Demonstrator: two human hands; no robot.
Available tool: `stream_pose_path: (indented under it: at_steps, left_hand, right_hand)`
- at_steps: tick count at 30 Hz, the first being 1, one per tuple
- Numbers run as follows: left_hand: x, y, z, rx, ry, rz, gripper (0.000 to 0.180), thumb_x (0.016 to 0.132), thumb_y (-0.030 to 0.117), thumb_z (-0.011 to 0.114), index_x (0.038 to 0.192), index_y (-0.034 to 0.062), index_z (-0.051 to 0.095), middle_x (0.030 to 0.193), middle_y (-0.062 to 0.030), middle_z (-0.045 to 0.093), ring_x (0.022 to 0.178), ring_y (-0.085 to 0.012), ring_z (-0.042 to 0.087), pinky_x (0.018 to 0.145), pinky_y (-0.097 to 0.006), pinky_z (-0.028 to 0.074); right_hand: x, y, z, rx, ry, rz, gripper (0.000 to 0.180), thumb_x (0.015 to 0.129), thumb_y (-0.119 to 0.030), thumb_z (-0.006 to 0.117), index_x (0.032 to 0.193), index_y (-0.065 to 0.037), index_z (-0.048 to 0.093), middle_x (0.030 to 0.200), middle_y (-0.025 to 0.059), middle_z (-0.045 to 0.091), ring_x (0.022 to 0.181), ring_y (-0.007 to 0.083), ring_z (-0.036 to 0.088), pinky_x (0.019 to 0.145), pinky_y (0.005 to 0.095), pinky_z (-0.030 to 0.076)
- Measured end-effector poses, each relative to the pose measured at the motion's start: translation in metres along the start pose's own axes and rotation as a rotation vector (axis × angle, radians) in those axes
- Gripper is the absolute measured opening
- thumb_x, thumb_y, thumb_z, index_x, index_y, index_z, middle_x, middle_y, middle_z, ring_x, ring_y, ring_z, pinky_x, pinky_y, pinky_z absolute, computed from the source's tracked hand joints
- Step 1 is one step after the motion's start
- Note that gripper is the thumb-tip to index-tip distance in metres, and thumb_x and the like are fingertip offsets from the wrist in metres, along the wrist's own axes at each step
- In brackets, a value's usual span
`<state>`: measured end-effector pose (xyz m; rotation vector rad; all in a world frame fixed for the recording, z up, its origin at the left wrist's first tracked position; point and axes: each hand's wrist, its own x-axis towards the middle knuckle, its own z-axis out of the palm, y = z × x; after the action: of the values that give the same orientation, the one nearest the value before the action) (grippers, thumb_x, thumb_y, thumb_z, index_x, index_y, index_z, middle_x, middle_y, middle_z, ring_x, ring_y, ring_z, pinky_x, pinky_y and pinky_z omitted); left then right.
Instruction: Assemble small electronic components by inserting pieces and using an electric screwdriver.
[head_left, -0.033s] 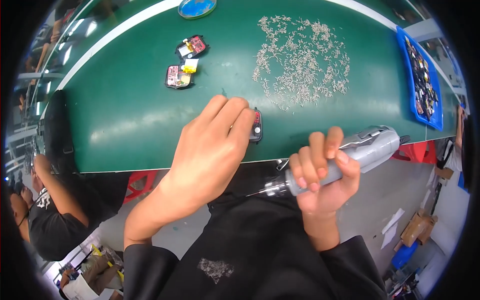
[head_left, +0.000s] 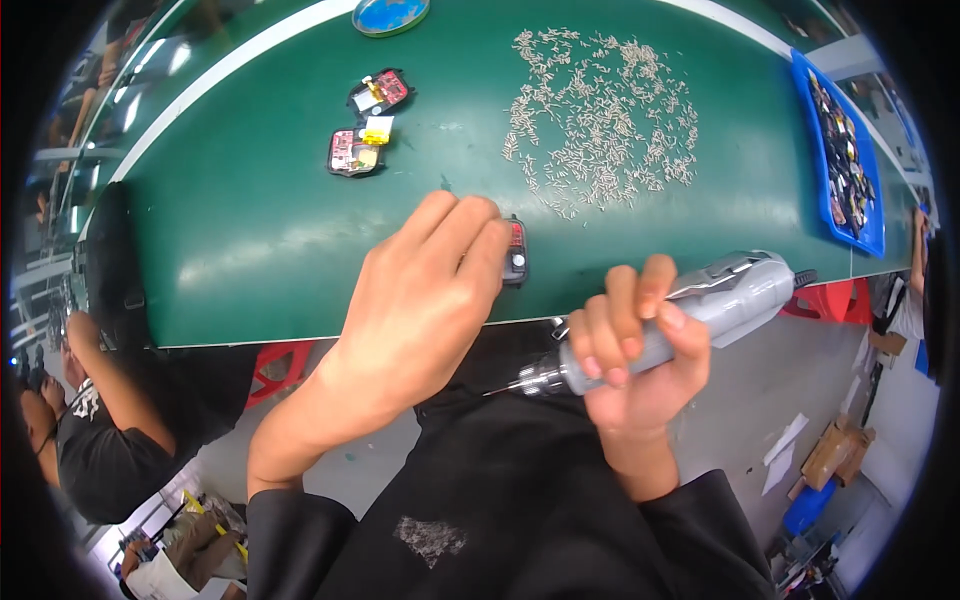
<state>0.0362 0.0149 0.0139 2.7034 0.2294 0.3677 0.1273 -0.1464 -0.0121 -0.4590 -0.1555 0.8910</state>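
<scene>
My left hand (head_left: 425, 290) is curled palm-down at the table's near edge, over a small black device housing (head_left: 515, 252) with a red circuit board inside. The fingers are bent and pressed together; their tips, and whatever they may pinch, are hidden behind the hand. Most of the housing is covered too. In my right hand (head_left: 640, 350) lies a grey electric screwdriver (head_left: 715, 300), fingers wrapped round its body. Its thin bit points left, in front of the table edge and above my dark clothing, apart from the housing.
Many small loose screws (head_left: 610, 120) spread across the green table (head_left: 260, 230). Two opened device housings, one nearer (head_left: 355, 152) and one farther (head_left: 380, 92), lie at the left. A round blue dish (head_left: 390, 14) stands at the back, a blue tray of parts (head_left: 845, 150) at right. Another person (head_left: 110, 430) sits at left.
My right hand and the screwdriver have shifted slightly left, and the bit's tip sits a little lower. My left hand has stayed in place.
</scene>
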Motion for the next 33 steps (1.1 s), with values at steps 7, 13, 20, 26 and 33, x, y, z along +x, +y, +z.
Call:
stream_pose_path:
  at_steps: [7, 13, 20, 26, 33]
  left_hand:
    - [0.0, -0.003, 0.009, 0.044, 0.062, 0.204, 0.034, 0.057, 0.001, 0.062, 0.09, -0.0083, 0.058, 0.095, -0.0131, 0.056, 0.085, -0.0246, 0.055, 0.063, -0.031, 0.053]
    - [0.001, -0.005, 0.018, 0.128, 0.147, 0.374, 0.034, 0.053, 0.004, 0.062, 0.084, -0.0113, 0.062, 0.09, -0.0187, 0.06, 0.08, -0.0271, 0.06, 0.057, -0.03, 0.054]
    - [-0.006, 0.003, 0.015, 0.209, 0.12, 0.352, 0.039, 0.051, 0.007, 0.058, 0.084, -0.0129, 0.063, 0.093, -0.0235, 0.062, 0.082, -0.0316, 0.061, 0.058, -0.031, 0.055]
    - [-0.006, -0.006, 0.02, 0.109, 0.169, 0.37, 0.043, 0.048, 0.008, 0.056, 0.085, -0.0127, 0.064, 0.093, -0.023, 0.062, 0.081, -0.0309, 0.061, 0.057, -0.031, 0.054]
    - [-0.008, -0.003, 0.017, 0.153, 0.131, 0.344, 0.043, 0.048, 0.008, 0.056, 0.085, -0.0127, 0.064, 0.095, -0.0225, 0.061, 0.084, -0.0298, 0.06, 0.06, -0.031, 0.054]
  right_hand:
    - [-0.004, 0.034, 0.013, -0.005, 0.142, 0.052, 0.008, 0.087, -0.01, 0.049, 0.09, -0.005, 0.044, 0.068, 0.0069, 0.043, 0.053, 0.0155, 0.045, 0.057, 0.0317, 0.041]
    - [-0.006, 0.036, 0.01, -0.138, 0.14, 0.016, 0.01, 0.087, -0.008, 0.048, 0.094, -0.002, 0.045, 0.072, 0.0081, 0.046, 0.058, 0.0165, 0.048, 0.056, 0.0307, 0.041]
    - [-0.004, 0.037, 0.015, -0.265, 0.197, 0.037, 0.015, 0.085, -0.021, 0.051, 0.09, -0.007, 0.047, 0.068, 0.0061, 0.042, 0.051, 0.0134, 0.039, 0.048, 0.0262, 0.038]
    - [-0.005, 0.037, 0.008, -0.118, 0.123, 0.018, 0.009, 0.087, -0.009, 0.049, 0.093, -0.003, 0.044, 0.071, 0.0081, 0.046, 0.054, 0.016, 0.048, 0.052, 0.0287, 0.041]
    - [-0.003, 0.03, 0.012, -0.17, 0.141, 0.069, 0.012, 0.087, -0.016, 0.05, 0.09, -0.007, 0.044, 0.068, 0.0055, 0.044, 0.049, 0.0149, 0.044, 0.05, 0.0288, 0.04]
